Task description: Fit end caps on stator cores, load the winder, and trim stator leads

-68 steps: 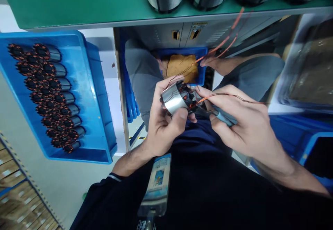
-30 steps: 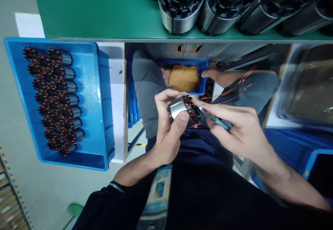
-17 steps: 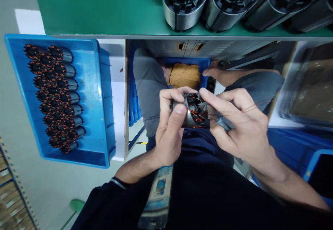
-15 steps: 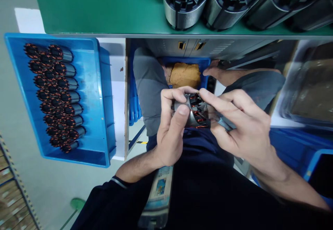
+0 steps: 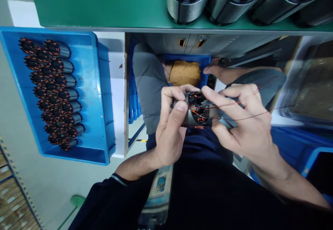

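Note:
In my lap, my left hand is closed around a motor stator, thumb and fingers on its metal side. The stator's wound end, with black slots and orange copper wire, faces right. My right hand is at that end, its index finger stretched to the rim. Its other fingers are curled round a small grey-blue tool whose kind I cannot make out. Thin copper wires run from the stator rightward across my right hand. The tool's tip is hard to see against the windings.
At left, a blue tray holds several wound stators. Larger metal cylinders with black ends stand on the green bench ahead. A blue bin with a yellowish block lies between my legs. Blue bins are at right.
Copper wires now show stretched across my right hand, where none was clear before. Both hands keep nearly the same place, and the stator has turned slightly.

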A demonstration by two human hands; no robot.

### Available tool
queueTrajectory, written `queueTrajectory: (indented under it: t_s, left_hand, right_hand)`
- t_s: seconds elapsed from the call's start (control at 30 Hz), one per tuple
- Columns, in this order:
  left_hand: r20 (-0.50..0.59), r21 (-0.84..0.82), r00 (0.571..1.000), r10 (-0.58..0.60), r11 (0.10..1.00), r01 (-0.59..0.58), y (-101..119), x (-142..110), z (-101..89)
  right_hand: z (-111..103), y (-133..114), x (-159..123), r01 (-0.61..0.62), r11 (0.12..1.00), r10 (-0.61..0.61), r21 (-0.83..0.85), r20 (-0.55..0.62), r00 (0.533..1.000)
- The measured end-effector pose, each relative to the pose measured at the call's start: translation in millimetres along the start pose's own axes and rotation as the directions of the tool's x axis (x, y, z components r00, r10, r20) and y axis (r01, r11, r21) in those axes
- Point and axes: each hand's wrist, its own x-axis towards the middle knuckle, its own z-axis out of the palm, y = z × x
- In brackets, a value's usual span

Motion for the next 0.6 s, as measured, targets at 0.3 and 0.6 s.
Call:
queueTrajectory:
  t_s: [0.3, 0.6]
  left_hand:
    - [0.087, 0.075, 0.994, 0.064, 0.995, -0.07, -9.5, -3.1, -7.0]
    - [0.082, 0.136, 0.995, 0.064, 0.988, -0.075, -8.3, -4.4, -7.2]
  right_hand:
    - [-4.7, -11.1, -0.2, -0.04, 0.992, 0.039, 0.119, 0.006, 0.999]
    - [-8.9, -13.3, 3.0, -0.061, 0.991, 0.055, 0.122, 0.052, 0.997]
